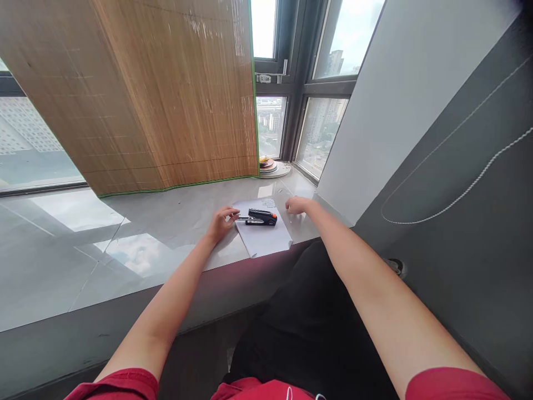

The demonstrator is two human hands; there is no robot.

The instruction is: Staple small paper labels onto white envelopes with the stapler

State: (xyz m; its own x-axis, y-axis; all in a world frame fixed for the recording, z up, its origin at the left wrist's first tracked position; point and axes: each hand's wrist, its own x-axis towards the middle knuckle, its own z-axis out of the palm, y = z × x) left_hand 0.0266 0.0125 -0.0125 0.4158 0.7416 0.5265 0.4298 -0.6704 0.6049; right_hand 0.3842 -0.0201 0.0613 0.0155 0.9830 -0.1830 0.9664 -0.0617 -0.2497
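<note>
We had the left hand (222, 224) nearly closed, pinching the silver metal strip (242, 218) of the black, orange-ended stapler (263, 214), likely to steady it. Stapler lay on white paper (268, 242) near glossy grey tiled sill (166, 216)'s front edge. Right hand (296, 205) curled, contents unclear.

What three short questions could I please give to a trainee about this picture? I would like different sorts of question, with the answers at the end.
1. True or false: the black stapler lies on the white paper.
2. Which hand is at the metal piece that sticks out from the stapler?
3. Fill in: the bright spot on the stapler, at its end toward the right hand, is ____.

Key:
1. True.
2. The left hand.
3. Orange.
</note>
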